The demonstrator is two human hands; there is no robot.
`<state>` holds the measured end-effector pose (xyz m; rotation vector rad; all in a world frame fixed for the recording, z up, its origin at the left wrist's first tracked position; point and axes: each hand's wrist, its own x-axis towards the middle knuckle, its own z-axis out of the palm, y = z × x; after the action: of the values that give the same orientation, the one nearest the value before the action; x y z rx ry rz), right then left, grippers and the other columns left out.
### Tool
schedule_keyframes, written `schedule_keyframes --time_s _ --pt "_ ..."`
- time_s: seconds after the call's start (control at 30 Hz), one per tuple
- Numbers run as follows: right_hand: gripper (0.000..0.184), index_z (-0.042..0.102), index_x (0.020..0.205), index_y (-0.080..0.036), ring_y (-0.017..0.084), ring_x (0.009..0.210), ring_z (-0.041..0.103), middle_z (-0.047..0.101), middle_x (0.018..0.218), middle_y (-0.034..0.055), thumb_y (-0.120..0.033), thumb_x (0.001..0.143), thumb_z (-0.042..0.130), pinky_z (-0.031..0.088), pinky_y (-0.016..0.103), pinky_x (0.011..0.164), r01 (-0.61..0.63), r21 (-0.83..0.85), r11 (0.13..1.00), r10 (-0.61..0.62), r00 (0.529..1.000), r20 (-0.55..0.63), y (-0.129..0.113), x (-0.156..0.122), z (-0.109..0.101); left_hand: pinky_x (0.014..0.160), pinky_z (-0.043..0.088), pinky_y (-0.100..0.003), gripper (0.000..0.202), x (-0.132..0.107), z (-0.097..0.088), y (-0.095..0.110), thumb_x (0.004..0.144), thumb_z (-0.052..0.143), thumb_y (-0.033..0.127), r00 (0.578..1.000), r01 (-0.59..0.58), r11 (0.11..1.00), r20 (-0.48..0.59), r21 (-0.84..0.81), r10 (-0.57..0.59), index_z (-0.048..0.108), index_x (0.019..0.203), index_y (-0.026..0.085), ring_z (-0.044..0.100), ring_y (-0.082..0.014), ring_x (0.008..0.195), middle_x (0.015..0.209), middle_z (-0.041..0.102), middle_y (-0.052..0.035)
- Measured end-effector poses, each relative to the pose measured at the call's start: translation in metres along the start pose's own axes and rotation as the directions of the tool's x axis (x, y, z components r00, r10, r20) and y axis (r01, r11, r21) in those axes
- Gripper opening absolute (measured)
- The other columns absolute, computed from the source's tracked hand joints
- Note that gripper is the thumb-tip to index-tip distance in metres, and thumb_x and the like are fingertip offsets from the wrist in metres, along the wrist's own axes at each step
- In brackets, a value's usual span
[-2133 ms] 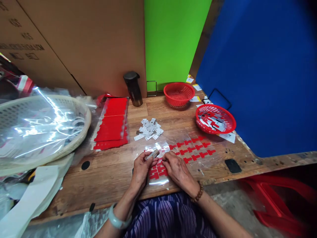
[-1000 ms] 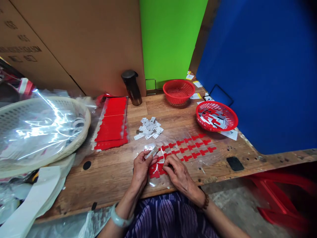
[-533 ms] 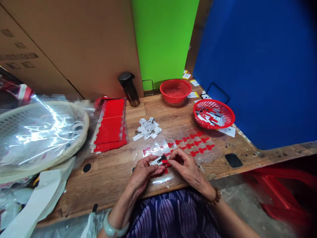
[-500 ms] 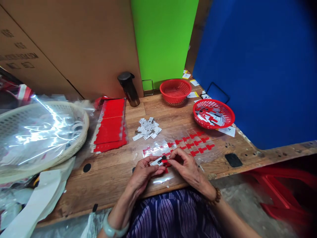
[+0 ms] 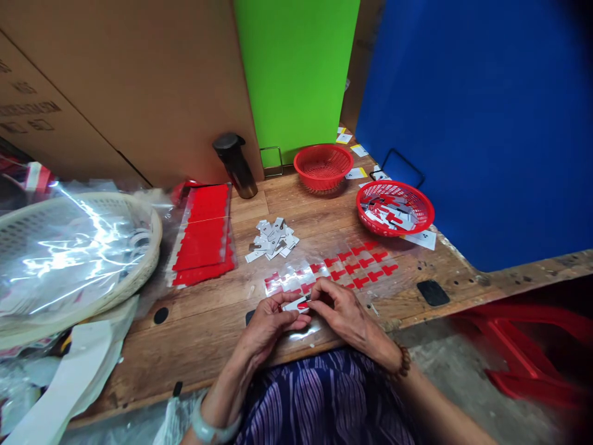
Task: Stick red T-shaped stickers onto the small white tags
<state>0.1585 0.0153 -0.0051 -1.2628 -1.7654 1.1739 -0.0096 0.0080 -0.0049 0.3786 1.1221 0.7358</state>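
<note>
Between the thumb and fingers of my left hand is a small white card piece. My right hand is closed in a pinch at the card's right end, where a red T-shaped sticker lies against it; the fingertips hide part of both. Under and beyond my hands lies a clear sheet with rows of red stickers. Behind my left hand is a loose pile of white card pieces, some with a grey metallic part.
A red basket of card pieces stands right, another red basket farther back. Stacked red sheets, a dark bottle and a large cream basket are leftward. Green and blue boards rise behind.
My right fingers have brought the red sticker down against the white card piece, and its dark end is now mostly covered. The view has shifted slightly.
</note>
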Motion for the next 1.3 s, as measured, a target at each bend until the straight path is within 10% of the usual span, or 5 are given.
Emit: schedule_keyframes --time_s 0.9,1.3 --pt "0.011 0.049 0.075 -0.019 0.011 0.066 0.049 0.052 0.071 -0.0035 -0.011 0.081 0.051 0.036 0.022 0.060 -0.002 -0.018 1.000 0.002 1.000 0.001 0.006 0.001 0.005 0.062 0.055 -0.020 0.038 0.001 0.000 0.001 0.068 0.064 -0.002 1.000 -0.004 0.999 -0.004 0.035 0.004 0.052 0.104 0.006 0.069 -0.0146 0.061 0.067 0.071 -0.0109" --pt "0.009 0.049 0.073 -0.019 0.012 0.067 0.050 0.054 0.071 -0.0032 -0.013 0.079 0.053 0.037 0.022 0.061 -0.086 0.040 0.996 0.087 0.996 -0.033 0.008 0.000 0.011 0.060 0.053 -0.019 0.035 0.008 -0.004 -0.009 0.067 0.073 0.020 0.988 -0.140 0.975 -0.035 0.174 0.148 0.054 0.095 0.009 0.068 -0.0144 0.058 0.063 0.071 -0.0091"
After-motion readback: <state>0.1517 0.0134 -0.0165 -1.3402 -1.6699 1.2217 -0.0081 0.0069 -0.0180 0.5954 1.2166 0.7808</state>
